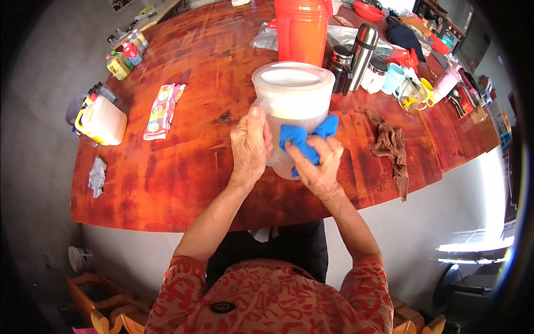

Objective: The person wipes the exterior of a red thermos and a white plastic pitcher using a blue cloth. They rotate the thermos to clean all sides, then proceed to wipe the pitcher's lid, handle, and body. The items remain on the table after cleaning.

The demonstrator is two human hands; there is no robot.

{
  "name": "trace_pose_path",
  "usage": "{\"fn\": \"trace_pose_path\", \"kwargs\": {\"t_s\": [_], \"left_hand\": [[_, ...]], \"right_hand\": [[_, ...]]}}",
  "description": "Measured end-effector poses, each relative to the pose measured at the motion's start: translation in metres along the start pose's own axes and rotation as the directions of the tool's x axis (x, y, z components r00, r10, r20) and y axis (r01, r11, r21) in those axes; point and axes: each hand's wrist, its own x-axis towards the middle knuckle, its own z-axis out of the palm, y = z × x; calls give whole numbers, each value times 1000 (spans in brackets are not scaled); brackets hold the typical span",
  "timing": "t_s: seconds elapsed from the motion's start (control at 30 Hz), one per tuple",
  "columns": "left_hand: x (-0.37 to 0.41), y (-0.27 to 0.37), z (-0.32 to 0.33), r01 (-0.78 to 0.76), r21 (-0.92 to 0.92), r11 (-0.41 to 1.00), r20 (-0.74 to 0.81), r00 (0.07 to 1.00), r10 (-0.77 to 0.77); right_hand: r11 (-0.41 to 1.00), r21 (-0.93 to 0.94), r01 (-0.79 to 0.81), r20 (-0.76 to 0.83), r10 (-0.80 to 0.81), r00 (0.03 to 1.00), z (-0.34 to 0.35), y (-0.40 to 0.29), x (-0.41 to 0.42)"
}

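Observation:
A translucent white plastic pitcher (297, 98) with a lid is in front of me over the table. My left hand (251, 144) is closed around the pitcher's handle, thumb on top. In my right hand (319, 165) is a bunched blue cloth (302, 140), pressed against the lower side of the pitcher. The cloth and fingers hide part of the pitcher's wall. Just behind the pitcher stands a tall red plastic bucket (302, 35).
On the reddish wooden table (200, 175) lie a brown cloth (390, 146) at right and a patterned folded towel (162, 110) at left. A steel thermos (363, 56) stands among several cups. A plastic jug (104, 121) and bottles (118, 67) line the left edge.

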Motion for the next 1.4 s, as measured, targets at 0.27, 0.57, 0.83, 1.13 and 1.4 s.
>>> {"fn": "trace_pose_path", "kwargs": {"t_s": [0.27, 0.57, 0.83, 1.13, 1.4], "left_hand": [[3, -1, -4, 7, -79, 997, -63, 998, -12], [3, 1, -8, 35, -115, 993, -76, 996, -44], [-12, -4, -7, -18, -175, 984, 15, 1000, 21], [-37, 2, -1, -73, -97, 993, 56, 995, 79], [-49, -2, 1, -124, 41, 991, -61, 990, 126]], "right_hand": [[998, 0, 70, 110, -70, 991, 4, -23, -34], [984, 165, 70, 334, -123, 935, -11, -14, -65], [878, 322, -353, 202, 300, 932, -23, -8, -45], [991, -70, -115, 14, 116, 993, -6, -38, 4], [911, 157, -382, 296, 325, 898, -39, -61, -8]]}}
